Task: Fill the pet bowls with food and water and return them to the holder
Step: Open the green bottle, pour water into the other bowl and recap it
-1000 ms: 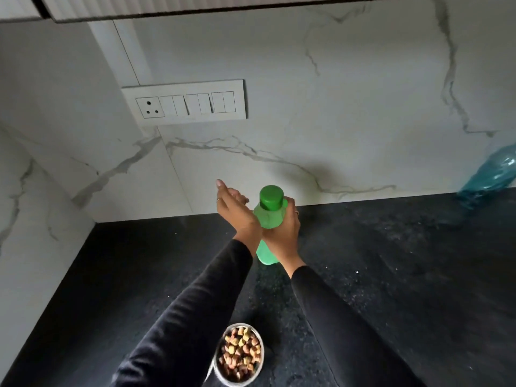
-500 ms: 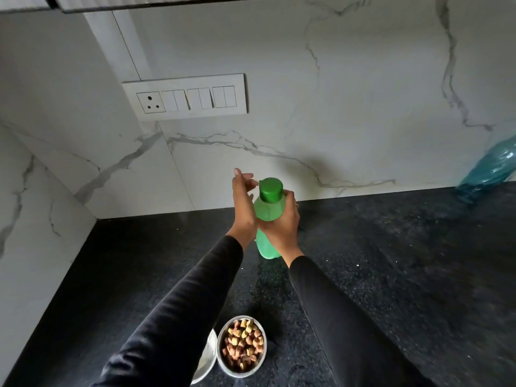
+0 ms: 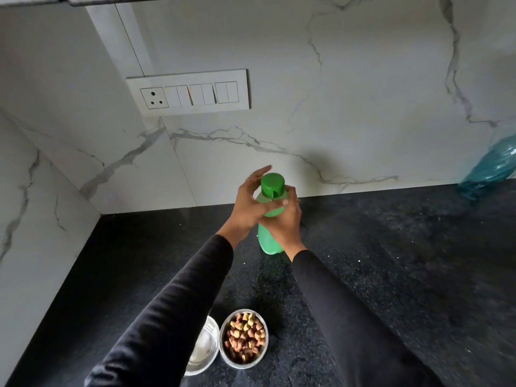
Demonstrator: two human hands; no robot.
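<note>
Standing near the back edge of the black stone bench [image 3: 391,275], a green plastic bottle [image 3: 267,241] is gripped by the right hand [image 3: 282,222] while the left hand [image 3: 248,203], fingers spread, reaches its green cap [image 3: 272,184], which should be twisted off gently before filling the empty steel bowl [image 3: 202,347] beside the kibble-filled steel bowl [image 3: 244,338].

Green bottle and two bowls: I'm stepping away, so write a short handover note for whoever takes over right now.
Right hand grips the green bottle round its body, upright over the black counter.
Left hand lies against the bottle's neck, fingers fairly straight, below the green cap, which is on.
Done: the kibble bowl is filled.
Left: uncap, pour water into the steel bowl beside it, which looks empty, then return both bowls to the holder, which is out of view.
</note>
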